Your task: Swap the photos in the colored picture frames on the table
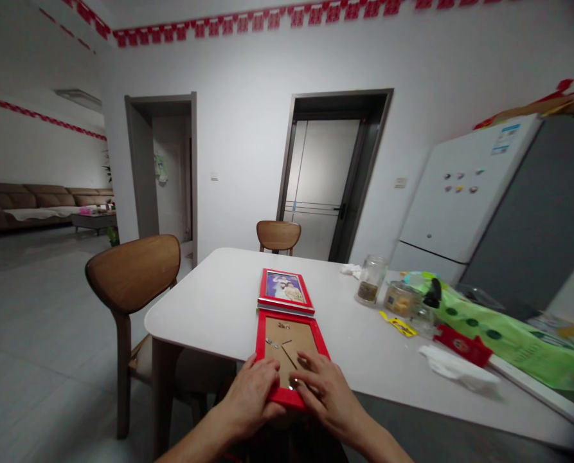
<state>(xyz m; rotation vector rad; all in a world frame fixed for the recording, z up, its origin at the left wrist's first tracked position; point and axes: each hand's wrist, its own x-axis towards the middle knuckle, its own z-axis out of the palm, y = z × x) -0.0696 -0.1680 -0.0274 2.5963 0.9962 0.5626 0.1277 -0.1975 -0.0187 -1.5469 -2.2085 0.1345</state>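
A red frame (321, 341) lies at the table's near edge with its brown backing board (287, 328) facing up. Small metal pieces and a thin dark stick-like part show on the board. My left hand (258, 389) grips the frame's left side near the lower corner, fingers bent over the rim. Over the lower right part of the board is my right hand (326, 392), its fingers curled and close to a small shiny piece (292, 384); whether it pinches anything is too small to tell. Just beyond, a second red frame (287, 302) holds a photo of people in white.
On the white table (209, 302), a glass jar (371, 281), a lidded container (400, 299), a yellow packet (398, 324), tissue (460, 370), a red item and a green bag (499, 331) stand or lie to the right. Wooden chairs (137, 273) are at the left and far side.
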